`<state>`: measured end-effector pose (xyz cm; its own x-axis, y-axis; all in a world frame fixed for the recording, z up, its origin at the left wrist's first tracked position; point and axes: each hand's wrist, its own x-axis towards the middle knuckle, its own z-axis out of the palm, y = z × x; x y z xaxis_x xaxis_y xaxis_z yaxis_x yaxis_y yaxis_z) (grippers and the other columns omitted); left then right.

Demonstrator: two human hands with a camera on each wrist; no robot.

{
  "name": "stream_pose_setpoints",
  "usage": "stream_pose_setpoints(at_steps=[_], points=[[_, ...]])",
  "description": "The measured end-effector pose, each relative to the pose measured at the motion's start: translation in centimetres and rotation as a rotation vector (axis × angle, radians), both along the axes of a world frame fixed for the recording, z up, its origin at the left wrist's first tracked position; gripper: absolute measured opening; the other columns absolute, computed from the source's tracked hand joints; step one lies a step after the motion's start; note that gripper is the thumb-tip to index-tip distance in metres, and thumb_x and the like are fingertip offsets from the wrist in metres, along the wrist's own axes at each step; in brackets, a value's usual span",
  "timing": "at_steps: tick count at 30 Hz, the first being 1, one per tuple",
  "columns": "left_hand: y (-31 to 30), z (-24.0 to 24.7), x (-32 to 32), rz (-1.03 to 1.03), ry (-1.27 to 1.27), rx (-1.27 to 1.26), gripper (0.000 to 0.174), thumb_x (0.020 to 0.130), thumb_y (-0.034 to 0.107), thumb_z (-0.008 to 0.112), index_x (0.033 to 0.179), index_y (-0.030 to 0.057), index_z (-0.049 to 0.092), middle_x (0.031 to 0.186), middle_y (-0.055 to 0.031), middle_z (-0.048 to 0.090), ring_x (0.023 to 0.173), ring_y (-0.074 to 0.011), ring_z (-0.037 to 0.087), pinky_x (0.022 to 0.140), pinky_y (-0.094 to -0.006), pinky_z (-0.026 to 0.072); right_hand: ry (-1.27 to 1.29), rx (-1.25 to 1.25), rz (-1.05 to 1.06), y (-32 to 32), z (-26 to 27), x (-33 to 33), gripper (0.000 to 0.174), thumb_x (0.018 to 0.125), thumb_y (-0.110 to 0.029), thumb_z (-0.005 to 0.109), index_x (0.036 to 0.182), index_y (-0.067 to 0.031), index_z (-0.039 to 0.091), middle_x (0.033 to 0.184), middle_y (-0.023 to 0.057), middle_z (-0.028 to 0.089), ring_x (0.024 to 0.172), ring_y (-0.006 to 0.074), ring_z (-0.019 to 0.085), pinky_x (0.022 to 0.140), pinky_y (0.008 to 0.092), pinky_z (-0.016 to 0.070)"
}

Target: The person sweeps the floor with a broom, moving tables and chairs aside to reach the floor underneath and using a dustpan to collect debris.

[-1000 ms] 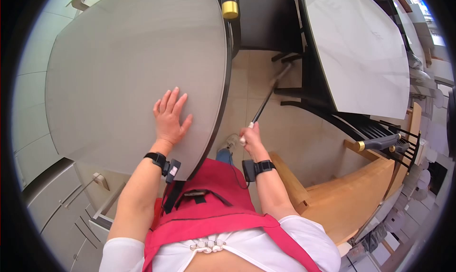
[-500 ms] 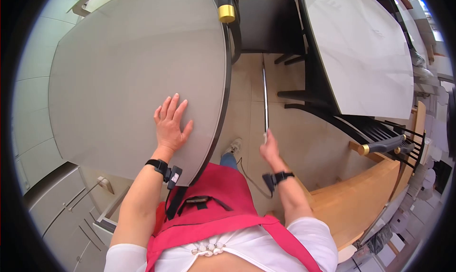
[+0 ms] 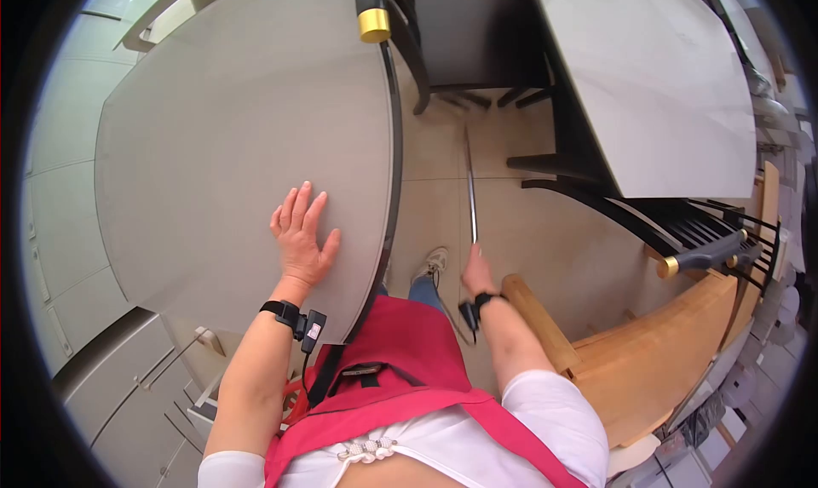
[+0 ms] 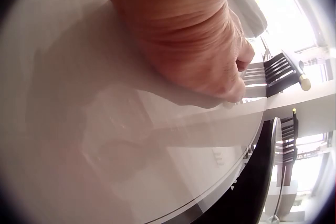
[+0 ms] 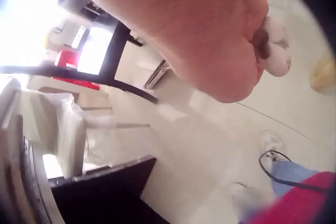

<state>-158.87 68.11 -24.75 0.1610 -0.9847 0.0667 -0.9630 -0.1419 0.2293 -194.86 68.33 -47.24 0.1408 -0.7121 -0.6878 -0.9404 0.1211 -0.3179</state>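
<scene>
My left hand [image 3: 300, 232] lies flat, fingers straight, on the round grey table [image 3: 221, 130] near its right rim. The left wrist view shows the palm [image 4: 184, 40] pressed on the table top [image 4: 105, 145]. My right hand [image 3: 475, 271] grips the top end of a long thin metal pole [image 3: 469, 190] that runs away from me down to the tiled floor between the tables. In the right wrist view the fist [image 5: 210, 35] is curled round the pole's white end cap [image 5: 275, 45]; the pole itself is hidden there.
A dark chair [image 3: 469, 37] stands beyond the pole. A white table [image 3: 656, 88] on black legs is to the right, and a wooden chair [image 3: 648, 352] sits close at my right side. Grey cabinet drawers [image 3: 128, 386] are at lower left. My shoe [image 3: 433, 262] is on the tiles.
My right hand swung the pole from leaning to the right to pointing nearly straight ahead, and drew back toward my body. The left hand stayed flat on the table.
</scene>
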Motion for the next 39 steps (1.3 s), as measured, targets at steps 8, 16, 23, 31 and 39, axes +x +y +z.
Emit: stream_pose_setpoints(at_steps=[8, 16, 23, 31, 39], points=[[0.4, 0.4, -0.2, 0.009, -0.003, -0.022, 0.058, 0.075, 0.03, 0.059, 0.129, 0.0151, 0.046, 0.143, -0.007, 0.035, 0.131, -0.0268, 0.029, 0.105, -0.0449, 0.0187, 0.042, 0.004, -0.062, 4.8, 16.6, -10.2, 0.052, 0.074, 0.0, 0.055, 0.125, -0.0051, 0.043, 0.096, 0.0263, 0.06, 0.091, 0.0436, 0.058, 0.077, 0.0464, 0.0482], [0.6, 0.5, -0.6, -0.006, -0.02, -0.027, 0.057, 0.076, 0.028, 0.058, 0.13, 0.0155, 0.044, 0.143, -0.0073, 0.035, 0.132, -0.0273, 0.029, 0.105, -0.0451, 0.0184, 0.149, -0.105, -0.02, -3.0, 7.9, -11.1, 0.046, 0.073, 0.0, 0.055, 0.118, -0.0038, 0.045, 0.099, 0.0252, 0.06, 0.095, 0.0437, 0.057, 0.079, 0.0467, 0.0482], [0.5, 0.7, -0.8, -0.009, -0.03, -0.007, 0.057, 0.077, 0.028, 0.057, 0.131, 0.0154, 0.044, 0.143, -0.0078, 0.035, 0.132, -0.0277, 0.029, 0.106, -0.0451, 0.0177, -0.134, 0.099, -0.273, 6.0, 6.6, -4.9, 0.066, 0.067, -0.001, 0.056, 0.131, -0.0031, 0.038, 0.108, 0.0263, 0.057, 0.104, 0.0402, 0.056, 0.084, 0.0419, 0.0474], [0.3, 0.7, -0.8, -0.02, -0.027, -0.021, 0.055, 0.078, 0.029, 0.056, 0.13, 0.0148, 0.044, 0.143, -0.0083, 0.035, 0.132, -0.0284, 0.029, 0.106, -0.0452, 0.0176, -0.142, 0.246, -0.306, 4.1, 20.2, -8.8, 0.054, 0.071, 0.002, 0.048, 0.124, -0.004, 0.044, 0.109, 0.0247, 0.058, 0.102, 0.041, 0.056, 0.078, 0.0443, 0.0493], [0.3, 0.2, -0.9, -0.025, -0.052, -0.006, 0.056, 0.078, 0.028, 0.056, 0.131, 0.0141, 0.043, 0.143, -0.01, 0.035, 0.131, -0.0289, 0.029, 0.105, -0.0453, 0.0179, -0.148, -0.367, 0.009, -5.3, 7.0, -4.8, 0.025, 0.073, 0.003, 0.051, 0.098, -0.0007, 0.051, 0.089, 0.0241, 0.059, 0.087, 0.044, 0.057, 0.075, 0.0502, 0.0469]])
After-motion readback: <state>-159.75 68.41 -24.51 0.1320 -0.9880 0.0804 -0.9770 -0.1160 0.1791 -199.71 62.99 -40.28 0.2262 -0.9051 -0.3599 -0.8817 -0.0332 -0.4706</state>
